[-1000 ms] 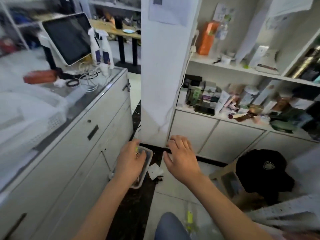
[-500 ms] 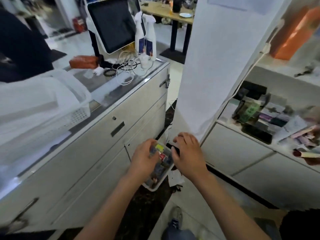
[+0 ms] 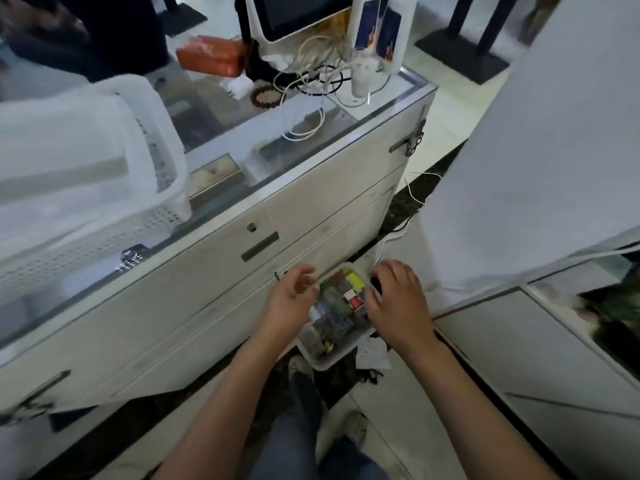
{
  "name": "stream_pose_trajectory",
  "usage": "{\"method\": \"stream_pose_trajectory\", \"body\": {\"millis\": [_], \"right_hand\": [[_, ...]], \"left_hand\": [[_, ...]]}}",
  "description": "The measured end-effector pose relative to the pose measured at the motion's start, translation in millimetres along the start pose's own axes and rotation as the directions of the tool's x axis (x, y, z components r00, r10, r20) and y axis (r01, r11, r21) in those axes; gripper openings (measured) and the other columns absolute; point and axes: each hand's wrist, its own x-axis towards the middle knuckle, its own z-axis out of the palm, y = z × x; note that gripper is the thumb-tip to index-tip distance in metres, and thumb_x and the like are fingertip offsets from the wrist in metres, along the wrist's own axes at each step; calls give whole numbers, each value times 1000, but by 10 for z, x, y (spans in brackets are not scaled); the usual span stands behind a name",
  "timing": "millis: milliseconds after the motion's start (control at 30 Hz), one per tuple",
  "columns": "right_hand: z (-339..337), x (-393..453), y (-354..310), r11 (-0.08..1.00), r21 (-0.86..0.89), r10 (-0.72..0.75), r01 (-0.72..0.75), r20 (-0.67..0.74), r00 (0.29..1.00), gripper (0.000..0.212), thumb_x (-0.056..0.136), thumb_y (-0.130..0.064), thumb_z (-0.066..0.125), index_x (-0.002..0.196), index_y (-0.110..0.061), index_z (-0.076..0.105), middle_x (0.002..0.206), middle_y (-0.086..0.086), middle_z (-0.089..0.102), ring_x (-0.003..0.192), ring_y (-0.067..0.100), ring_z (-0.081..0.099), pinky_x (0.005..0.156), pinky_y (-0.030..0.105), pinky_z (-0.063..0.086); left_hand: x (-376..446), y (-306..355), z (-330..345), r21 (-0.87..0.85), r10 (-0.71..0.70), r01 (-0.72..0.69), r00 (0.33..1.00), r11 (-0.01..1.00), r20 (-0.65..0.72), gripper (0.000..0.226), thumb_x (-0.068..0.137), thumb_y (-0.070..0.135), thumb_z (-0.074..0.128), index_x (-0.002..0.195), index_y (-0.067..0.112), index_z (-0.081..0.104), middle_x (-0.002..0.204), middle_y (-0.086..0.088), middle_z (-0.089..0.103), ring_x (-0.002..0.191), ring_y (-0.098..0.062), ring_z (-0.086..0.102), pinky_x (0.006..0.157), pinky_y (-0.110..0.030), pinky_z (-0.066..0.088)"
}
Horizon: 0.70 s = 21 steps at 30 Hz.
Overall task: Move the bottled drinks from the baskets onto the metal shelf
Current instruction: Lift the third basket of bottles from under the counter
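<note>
**Hands at a floor tray, no bottles in reach**

Between our two hands, in the head view, we are looking at a shallow white tray (image 3: pixel 341 356) lying on the floor and packed with small coloured packets. Our left hand (image 3: pixel 289 304) is hovering at its left edge, fingers loosely curled and gripping nothing. Our right hand (image 3: pixel 398 303) is reaching over the tray's right side with fingers bent downward; whether they are touching the rim or the packets we cannot tell, and nothing is visibly grasped.

Up and to the left of our left hand, a white perforated basket (image 3: pixel 104 202) is sitting on the glass-topped counter (image 3: pixel 304 188). Its contents are blurred, so we are seeing no bottled drinks anywhere, and no metal shelf either.

We are judging that the task's own step is not yet under way: we are handling a side item. The next move is calling for us to rise, turn to the basket and find the bottles.

Beyond both hands, spray bottles (image 3: pixel 379 32) are showing dark labels; no writing is legible.
</note>
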Motion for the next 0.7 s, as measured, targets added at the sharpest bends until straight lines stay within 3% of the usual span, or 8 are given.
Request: {"method": "stream_pose_trajectory", "body": {"millis": [167,400,500,600,667,700], "right_hand": [[368,498,130,999,-46,-6,10,91,996,30,90,-14,60,118,-2,61,120,15,58,115,33,51,103,42,40],[858,1049,514,998,30,40,-47,179,983,27,90,-16,61,115,-6,61,120,12,58,115,28,50,102,42,42],[1202,1155,859,977,146,122,-155,213,970,22,89,-18,64,110,-10,63,112,5,58,105,21,52,89,33,43],[1754,1272,1312,903,288,185,-318,405,895,9,89,-22,66,97,-23,63,96,-4,58,92,18,56,78,30,44],[2156,1350,1607,889,303,153,-344,512,845,19,87,-21,62,87,-39,56,86,-12,52,86,19,52,78,30,44],[2394,1360,1783,884,285,156,-372,569,807,20,87,-22,62,94,-40,58,93,-12,57,91,20,54,84,30,45]], "left_hand": [[635,-256,112,-5,-61,62,998,998,18,24,98,15,56,119,25,58,107,4,65,98,-8,62,71,-14,46],[1266,-706,429,-40,-193,193,981,980,5,19,96,20,57,112,32,60,102,14,65,86,9,61,59,-5,44],[1556,-1050,696,-60,-315,314,949,947,-2,17,95,21,57,99,37,61,102,6,67,92,-8,64,72,-19,49],[1962,-1581,1034,-72,-482,485,875,872,46,18,91,15,57,100,30,61,91,-2,68,86,-20,64,77,-31,49],[2183,-1952,1177,-86,-556,557,831,826,30,11,91,16,57,96,26,59,83,-2,64,76,-21,63,71,-32,51],[2274,-2176,1263,-73,-575,575,818,815,18,8,93,16,55,96,24,56,82,-1,62,71,-19,62,63,-26,52]]}}
